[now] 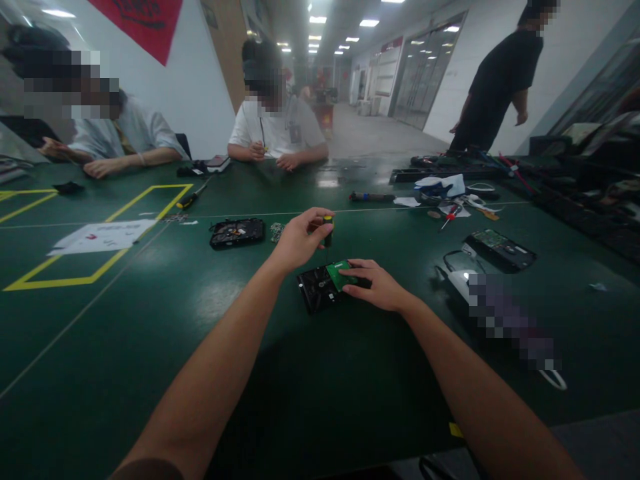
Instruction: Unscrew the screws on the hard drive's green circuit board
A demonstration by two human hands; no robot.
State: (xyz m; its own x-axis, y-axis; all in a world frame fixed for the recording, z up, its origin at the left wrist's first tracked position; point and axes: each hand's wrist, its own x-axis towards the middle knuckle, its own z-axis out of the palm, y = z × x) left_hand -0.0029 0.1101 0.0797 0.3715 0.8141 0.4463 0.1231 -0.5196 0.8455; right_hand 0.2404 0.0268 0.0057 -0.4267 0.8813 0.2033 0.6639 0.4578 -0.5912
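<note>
My left hand (pixel 299 239) is closed around a screwdriver (pixel 328 230) with a black and yellow handle. The screwdriver stands upright, its shaft pointing down at the far edge of a black hard drive (pixel 314 288). A green circuit board (pixel 338 275) covers part of the drive's upper face. From the right, my right hand (pixel 376 285) holds the drive's right end, thumb and fingers apart across the board and casing. Whether the screwdriver's tip sits in a screw is too small to tell. Left of my left hand lies a small heap of screws (pixel 277 231).
Another hard drive (pixel 237 233) lies to the left, and one with a board (pixel 500 250) to the right. A white power strip (pixel 463 283), a red screwdriver (pixel 451 215), a yellow-black screwdriver (pixel 191 195) and paper (pixel 103 237) are on the green table (pixel 150 347). Two people sit opposite.
</note>
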